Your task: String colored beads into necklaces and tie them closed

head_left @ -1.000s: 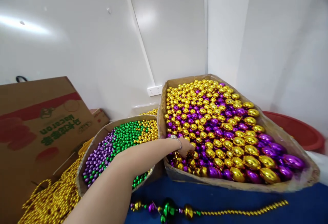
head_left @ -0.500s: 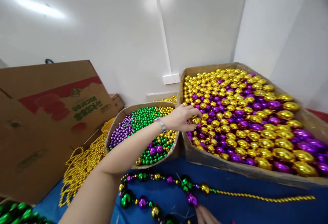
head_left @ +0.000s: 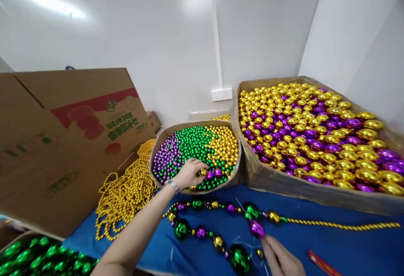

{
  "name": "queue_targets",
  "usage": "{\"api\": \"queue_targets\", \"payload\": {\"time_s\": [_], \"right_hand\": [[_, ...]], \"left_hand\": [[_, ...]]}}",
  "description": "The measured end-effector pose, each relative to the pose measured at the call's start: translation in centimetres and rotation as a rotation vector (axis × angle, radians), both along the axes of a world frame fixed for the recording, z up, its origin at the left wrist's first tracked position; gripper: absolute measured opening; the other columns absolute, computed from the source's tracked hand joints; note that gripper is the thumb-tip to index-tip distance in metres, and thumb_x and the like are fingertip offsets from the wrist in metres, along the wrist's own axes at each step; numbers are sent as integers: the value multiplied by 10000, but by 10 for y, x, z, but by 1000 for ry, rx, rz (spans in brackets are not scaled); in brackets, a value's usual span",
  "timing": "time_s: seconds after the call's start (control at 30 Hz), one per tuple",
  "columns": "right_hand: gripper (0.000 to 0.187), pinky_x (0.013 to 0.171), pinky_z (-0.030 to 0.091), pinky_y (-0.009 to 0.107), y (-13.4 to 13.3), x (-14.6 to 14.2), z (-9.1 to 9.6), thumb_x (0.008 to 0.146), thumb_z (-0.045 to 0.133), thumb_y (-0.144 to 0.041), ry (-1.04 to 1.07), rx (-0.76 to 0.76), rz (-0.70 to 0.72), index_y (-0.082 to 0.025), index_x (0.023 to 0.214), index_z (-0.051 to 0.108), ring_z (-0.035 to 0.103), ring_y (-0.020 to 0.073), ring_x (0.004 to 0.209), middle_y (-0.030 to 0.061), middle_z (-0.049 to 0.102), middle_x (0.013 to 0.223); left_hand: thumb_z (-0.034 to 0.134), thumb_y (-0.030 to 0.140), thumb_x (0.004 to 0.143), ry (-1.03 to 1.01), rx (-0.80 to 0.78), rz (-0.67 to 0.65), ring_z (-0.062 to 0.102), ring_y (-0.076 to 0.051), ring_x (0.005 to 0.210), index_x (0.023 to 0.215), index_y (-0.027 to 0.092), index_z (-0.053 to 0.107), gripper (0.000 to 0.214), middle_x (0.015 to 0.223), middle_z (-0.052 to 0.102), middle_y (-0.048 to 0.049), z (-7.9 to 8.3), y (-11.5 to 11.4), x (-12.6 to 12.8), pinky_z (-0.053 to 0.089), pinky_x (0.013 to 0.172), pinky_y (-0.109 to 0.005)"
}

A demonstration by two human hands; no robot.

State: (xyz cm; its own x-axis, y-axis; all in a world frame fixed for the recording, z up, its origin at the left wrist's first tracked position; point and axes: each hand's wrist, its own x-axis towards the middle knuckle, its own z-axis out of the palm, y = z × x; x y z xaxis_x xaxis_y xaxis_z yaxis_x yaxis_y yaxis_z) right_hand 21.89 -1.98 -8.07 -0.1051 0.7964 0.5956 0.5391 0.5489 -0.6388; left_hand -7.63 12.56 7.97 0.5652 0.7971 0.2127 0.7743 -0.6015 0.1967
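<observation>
My left hand (head_left: 188, 173) is over the near part of a box of small beads (head_left: 195, 141), its thumb and fingers curled round a shiny gold bead (head_left: 203, 172). Two larger purple beads (head_left: 213, 173) lie just right of those fingertips. My right hand (head_left: 280, 255) pinches the lower end of a purple bead (head_left: 256, 228), which touches a big green bead (head_left: 251, 210). A strand of mixed green, purple and gold beads (head_left: 201, 232) loops across the blue cloth. Thin clear line and a loose-looking gold bead (head_left: 259, 253) show beside my right hand.
A large box of gold and purple beads (head_left: 243, 158) stands at right. Gold bead strands (head_left: 126, 196) heap beside a tall cardboard carton (head_left: 78, 154) at left. Green oval beads (head_left: 38, 259) fill the lower left corner. A red strip (head_left: 323, 263) lies at lower right.
My left hand has moved left, from the large gold and purple box to the small-bead box. My right hand stays at the purple bead. The view has shifted left and down.
</observation>
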Motion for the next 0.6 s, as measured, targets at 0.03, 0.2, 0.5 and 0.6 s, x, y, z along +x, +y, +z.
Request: {"api": "queue_targets", "payload": {"time_s": [0.03,0.2,0.5,0.6], "right_hand": [[273,626,519,162,-4,-3,8,907,449,-363,13,-14,-8,-213,934,675,690,159,694,56,721,803],[261,627,514,202,-23,-13,45,913,426,-343,17,-90,-41,-191,878,635,670,166,675,66,703,793],[283,529,476,203,-43,1,87,920,400,-347,-87,-223,-98,-192,948,635,617,154,536,-12,585,547],[284,511,469,196,-51,0,93,921,400,-348,-81,-204,-107,-191,950,635,614,150,525,-17,583,540]], "left_hand": [[611,205,734,-38,22,4,554,-213,970,1060,210,604,326,968,643,-41,-1,-4,-1,342,964,-389],[610,230,765,-507,-83,-6,545,-207,973,1093,206,589,329,1064,584,-77,-2,-44,14,436,877,-356],[719,267,712,-1378,-769,72,613,-147,762,1082,167,597,403,876,635,-37,-33,-109,54,513,702,-274],[705,278,732,-1553,-868,94,638,-156,744,1062,167,614,359,891,632,-40,-35,-121,57,526,670,-274]]}}
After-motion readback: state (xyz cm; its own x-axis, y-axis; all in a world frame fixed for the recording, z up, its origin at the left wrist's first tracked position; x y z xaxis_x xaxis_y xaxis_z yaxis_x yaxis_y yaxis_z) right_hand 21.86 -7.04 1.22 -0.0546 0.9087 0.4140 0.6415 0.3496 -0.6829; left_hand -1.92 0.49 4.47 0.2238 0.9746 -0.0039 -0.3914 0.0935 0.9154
